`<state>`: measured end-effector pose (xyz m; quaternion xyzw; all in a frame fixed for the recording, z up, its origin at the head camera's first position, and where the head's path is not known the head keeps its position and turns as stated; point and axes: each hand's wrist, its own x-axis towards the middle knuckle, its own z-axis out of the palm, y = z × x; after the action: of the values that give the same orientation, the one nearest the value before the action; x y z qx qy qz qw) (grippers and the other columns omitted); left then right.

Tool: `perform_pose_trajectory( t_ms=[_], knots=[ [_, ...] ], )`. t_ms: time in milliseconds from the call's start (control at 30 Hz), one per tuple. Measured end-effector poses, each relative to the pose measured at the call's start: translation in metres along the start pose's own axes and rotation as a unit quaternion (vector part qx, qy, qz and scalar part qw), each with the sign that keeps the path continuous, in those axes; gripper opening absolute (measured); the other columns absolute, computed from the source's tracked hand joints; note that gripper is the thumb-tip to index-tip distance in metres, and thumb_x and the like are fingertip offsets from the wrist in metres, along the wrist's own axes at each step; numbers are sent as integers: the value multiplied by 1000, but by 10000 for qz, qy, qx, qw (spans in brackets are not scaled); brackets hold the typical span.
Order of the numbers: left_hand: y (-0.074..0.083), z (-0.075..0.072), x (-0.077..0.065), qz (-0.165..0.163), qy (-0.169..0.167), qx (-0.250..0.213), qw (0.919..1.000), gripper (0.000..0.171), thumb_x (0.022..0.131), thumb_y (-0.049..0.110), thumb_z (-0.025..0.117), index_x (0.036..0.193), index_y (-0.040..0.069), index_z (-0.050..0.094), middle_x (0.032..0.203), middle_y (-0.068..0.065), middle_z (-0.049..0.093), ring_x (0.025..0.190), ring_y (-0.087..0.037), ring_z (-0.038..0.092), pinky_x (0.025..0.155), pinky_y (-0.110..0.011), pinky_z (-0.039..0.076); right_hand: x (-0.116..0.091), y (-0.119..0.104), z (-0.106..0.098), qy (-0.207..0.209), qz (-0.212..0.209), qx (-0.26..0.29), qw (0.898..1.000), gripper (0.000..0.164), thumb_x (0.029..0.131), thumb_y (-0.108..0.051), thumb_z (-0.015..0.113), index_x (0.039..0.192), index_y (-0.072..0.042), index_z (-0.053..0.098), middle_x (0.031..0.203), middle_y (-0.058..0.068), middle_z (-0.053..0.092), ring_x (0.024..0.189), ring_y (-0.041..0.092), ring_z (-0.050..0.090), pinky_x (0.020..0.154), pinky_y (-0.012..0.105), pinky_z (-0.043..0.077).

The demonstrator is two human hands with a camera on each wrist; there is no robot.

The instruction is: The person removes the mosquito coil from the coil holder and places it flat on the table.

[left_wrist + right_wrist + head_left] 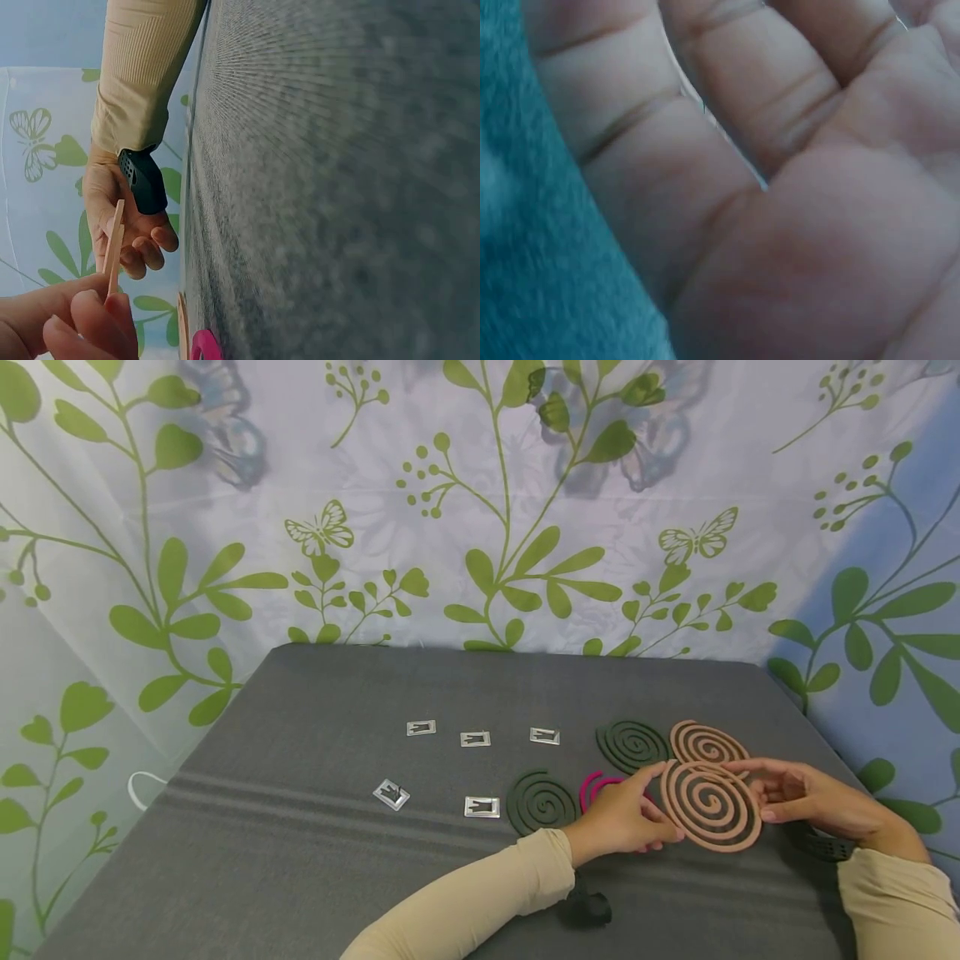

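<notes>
A tan mosquito coil (708, 806) is held up off the table between both hands. My left hand (618, 814) pinches its left edge between thumb and fingers. At the opposite edge, my right hand (813, 793) grips it with thumb and fingers. The left wrist view shows the tan coil (115, 247) edge-on as two thin, slightly parted strips. Behind it lies another tan coil (701, 739). Two dark green coils, one at the back (633, 743) and one nearer (543, 804), lie to the left. A pink coil (592, 787) is partly hidden by the left hand.
Several small metal coil stands, among them a near one (482, 807) and a tilted one (392, 794), lie spread left of the coils. The grey cloth-covered table (300, 877) meets a leaf-patterned curtain (420, 527) at the back.
</notes>
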<state>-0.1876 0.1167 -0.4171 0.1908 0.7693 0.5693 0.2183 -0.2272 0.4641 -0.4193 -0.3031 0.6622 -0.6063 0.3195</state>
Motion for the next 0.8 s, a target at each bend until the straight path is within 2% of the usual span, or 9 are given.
perform_pose_trajectory(
  t_ms=[233,400,567,800],
  knots=[
    [3,2,3,-194,-218,-103,9995,93,92,3,86,168,29,40,79,8,75,58,-6,65,54,-21,54,-5,5,-5,-66,31,166,9998,76,106,20,43,162,-31,52,122,4,75,106,18,75,93,34,61],
    [0,1,7,-272,-449,-161,9985,95,93,2,85,170,29,36,82,5,77,60,-6,65,55,-21,53,-6,7,-6,-34,44,32,10000,76,106,20,43,162,-31,52,122,2,74,106,17,74,92,33,61],
    [-4,0,9,-345,-690,-491,9958,95,94,0,83,170,27,34,82,2,78,60,-7,65,54,-21,51,-6,7,-7,-93,63,32,9999,76,106,19,43,162,-31,52,123,3,74,108,17,74,93,32,60],
    [-4,1,10,-512,-687,-693,9939,93,94,0,83,169,28,37,79,0,78,57,-8,64,52,-21,49,-5,9,-8,-132,132,87,9998,76,107,20,43,162,-32,53,126,4,75,111,16,74,95,31,60]
  ],
)
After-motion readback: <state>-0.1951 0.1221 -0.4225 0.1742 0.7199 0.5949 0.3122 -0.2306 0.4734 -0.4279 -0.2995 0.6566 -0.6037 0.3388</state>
